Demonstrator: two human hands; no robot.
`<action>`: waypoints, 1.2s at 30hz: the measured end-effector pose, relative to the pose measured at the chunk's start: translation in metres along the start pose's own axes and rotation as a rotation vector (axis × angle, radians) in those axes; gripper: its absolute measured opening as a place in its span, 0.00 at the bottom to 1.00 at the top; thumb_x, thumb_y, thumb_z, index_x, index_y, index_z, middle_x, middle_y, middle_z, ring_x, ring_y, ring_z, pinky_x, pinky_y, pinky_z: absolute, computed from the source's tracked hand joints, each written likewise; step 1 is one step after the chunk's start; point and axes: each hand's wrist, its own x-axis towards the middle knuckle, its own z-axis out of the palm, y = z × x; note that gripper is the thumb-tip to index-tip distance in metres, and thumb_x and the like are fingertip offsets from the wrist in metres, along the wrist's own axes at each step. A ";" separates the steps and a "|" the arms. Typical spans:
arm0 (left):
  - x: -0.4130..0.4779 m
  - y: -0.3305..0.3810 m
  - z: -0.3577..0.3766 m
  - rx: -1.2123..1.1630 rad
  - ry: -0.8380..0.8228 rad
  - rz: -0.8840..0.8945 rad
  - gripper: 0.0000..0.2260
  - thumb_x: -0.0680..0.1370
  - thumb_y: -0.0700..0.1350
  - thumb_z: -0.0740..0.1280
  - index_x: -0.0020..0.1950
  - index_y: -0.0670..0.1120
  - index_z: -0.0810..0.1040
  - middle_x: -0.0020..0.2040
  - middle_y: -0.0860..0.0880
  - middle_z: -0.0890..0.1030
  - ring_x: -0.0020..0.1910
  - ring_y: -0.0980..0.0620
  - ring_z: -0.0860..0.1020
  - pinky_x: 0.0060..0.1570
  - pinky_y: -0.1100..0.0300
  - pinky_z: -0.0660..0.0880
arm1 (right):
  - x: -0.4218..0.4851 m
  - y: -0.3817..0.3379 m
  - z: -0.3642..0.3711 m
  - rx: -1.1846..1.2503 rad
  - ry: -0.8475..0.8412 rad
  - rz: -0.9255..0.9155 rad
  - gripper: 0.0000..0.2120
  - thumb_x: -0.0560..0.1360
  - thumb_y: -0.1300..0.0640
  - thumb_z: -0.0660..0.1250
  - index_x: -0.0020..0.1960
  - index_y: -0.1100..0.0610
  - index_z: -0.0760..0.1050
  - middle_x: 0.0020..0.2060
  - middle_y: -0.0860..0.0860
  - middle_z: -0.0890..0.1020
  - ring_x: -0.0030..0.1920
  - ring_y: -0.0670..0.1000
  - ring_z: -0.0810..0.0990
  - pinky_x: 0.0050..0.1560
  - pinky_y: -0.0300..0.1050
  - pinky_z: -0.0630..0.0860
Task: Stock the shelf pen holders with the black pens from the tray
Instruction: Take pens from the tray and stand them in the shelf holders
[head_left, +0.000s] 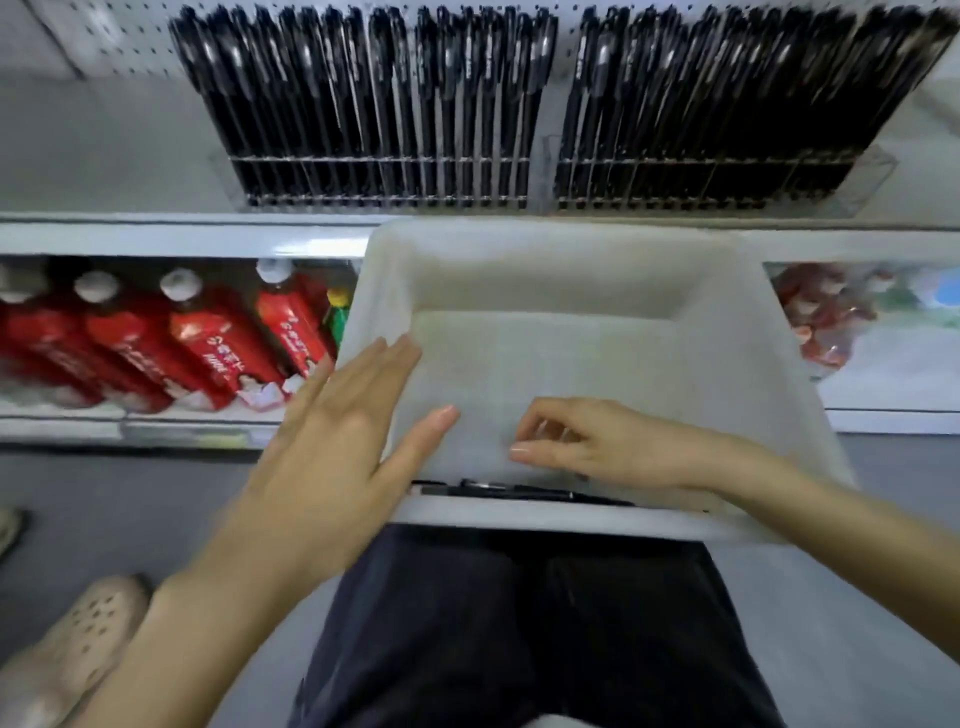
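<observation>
Head view: the left hand (332, 426), grip wide and flat, braces the translucent white plastic tray (545, 239) at its left wall, likely to steady it, while the last slim black pens (519, 491) lie along its near wall under the right hand (597, 447), whose loosely curled, seemingly empty grip reaches for them.

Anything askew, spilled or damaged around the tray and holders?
Nothing stands out. The left pen holder and right pen holder hold even rows, and the few black pens lie flat against the near wall of the tray.
</observation>
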 end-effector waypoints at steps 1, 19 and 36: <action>-0.003 -0.002 0.004 -0.001 0.006 -0.012 0.34 0.74 0.69 0.41 0.76 0.54 0.56 0.74 0.60 0.58 0.71 0.69 0.48 0.69 0.69 0.40 | 0.003 -0.001 0.006 -0.015 -0.044 0.010 0.20 0.73 0.38 0.62 0.53 0.52 0.74 0.45 0.46 0.78 0.47 0.48 0.77 0.50 0.41 0.74; -0.009 -0.002 0.022 0.004 0.187 -0.037 0.27 0.80 0.60 0.47 0.68 0.46 0.73 0.67 0.48 0.73 0.68 0.57 0.60 0.65 0.54 0.58 | 0.010 -0.008 0.017 0.267 -0.141 0.108 0.07 0.74 0.54 0.69 0.40 0.55 0.75 0.30 0.45 0.74 0.31 0.41 0.70 0.34 0.30 0.66; 0.103 0.047 -0.002 -0.326 0.158 0.079 0.28 0.76 0.64 0.49 0.71 0.52 0.69 0.69 0.55 0.71 0.68 0.58 0.67 0.64 0.66 0.60 | -0.020 -0.011 -0.075 0.616 0.433 -0.127 0.17 0.73 0.67 0.67 0.59 0.54 0.71 0.39 0.60 0.79 0.40 0.55 0.85 0.43 0.53 0.82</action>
